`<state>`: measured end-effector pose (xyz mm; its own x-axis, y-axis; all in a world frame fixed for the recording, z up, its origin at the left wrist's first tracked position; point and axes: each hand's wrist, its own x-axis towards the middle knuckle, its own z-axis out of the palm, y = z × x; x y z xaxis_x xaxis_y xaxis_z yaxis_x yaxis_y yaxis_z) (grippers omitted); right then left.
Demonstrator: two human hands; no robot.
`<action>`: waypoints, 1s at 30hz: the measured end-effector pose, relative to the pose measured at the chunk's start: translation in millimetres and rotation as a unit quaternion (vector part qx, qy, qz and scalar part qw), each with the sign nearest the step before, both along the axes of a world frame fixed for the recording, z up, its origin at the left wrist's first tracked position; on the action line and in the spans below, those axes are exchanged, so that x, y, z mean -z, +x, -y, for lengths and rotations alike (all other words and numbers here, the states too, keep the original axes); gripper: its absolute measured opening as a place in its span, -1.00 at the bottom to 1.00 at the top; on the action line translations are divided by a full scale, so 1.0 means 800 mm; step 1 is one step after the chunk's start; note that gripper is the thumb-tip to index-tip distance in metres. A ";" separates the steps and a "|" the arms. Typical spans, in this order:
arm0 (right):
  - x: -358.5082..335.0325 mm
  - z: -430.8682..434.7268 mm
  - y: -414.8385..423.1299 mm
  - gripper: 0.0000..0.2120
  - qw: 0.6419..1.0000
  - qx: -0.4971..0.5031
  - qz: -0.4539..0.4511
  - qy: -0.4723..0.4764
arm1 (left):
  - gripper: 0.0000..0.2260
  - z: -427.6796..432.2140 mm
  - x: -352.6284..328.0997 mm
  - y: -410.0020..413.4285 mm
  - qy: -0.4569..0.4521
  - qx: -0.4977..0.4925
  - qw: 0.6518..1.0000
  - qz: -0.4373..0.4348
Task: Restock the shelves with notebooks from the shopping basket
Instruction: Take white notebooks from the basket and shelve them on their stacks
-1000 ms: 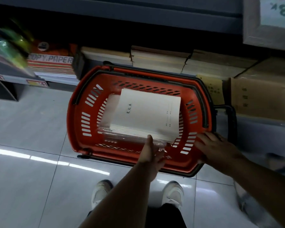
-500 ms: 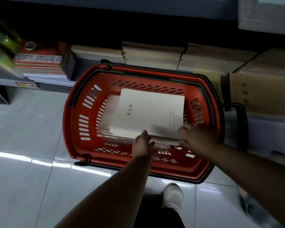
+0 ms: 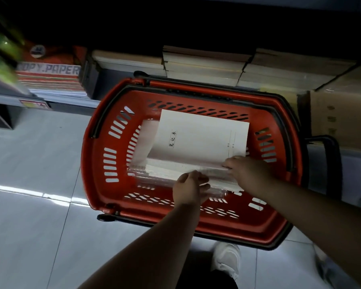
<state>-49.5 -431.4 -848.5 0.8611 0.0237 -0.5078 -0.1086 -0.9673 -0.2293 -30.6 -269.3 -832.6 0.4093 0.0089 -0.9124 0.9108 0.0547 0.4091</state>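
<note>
Basket (image 3: 96, 163): red slotted plastic.
Notebooks (image 3: 198, 138): white stack, printed characters on cover.
Hands: I read left hand (image 3: 191, 188) and right hand (image 3: 248, 174) gripping its near edge, probably; blurred.
Ream (image 3: 50, 70): "OPY.PAPER".

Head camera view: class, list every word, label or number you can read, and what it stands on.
"OPY.PAPER": on the red-striped paper pack; first letter unreadable.
"笔记本": on the top notebook, on its cover.
Small print beside the cover's ruled lines: too small to read.
The shelf price label: blurred.
Marks on the cardboard box: blurred.
</note>
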 end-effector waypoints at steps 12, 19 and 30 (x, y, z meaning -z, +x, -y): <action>-0.046 -0.031 -0.003 -0.79 0.988 -0.022 0.149 -0.031 | -0.40 0.035 -0.024 0.050 -0.105 0.038 0.992 -0.063; -0.054 -0.027 0.021 -0.80 0.996 0.061 0.063 -0.011 | -0.62 0.053 -0.036 0.043 -0.104 0.003 0.993 -0.064; -0.038 -0.046 -0.016 -0.70 0.983 0.116 -0.019 0.141 | -0.77 -0.017 -0.001 0.007 0.237 -0.007 0.971 -0.024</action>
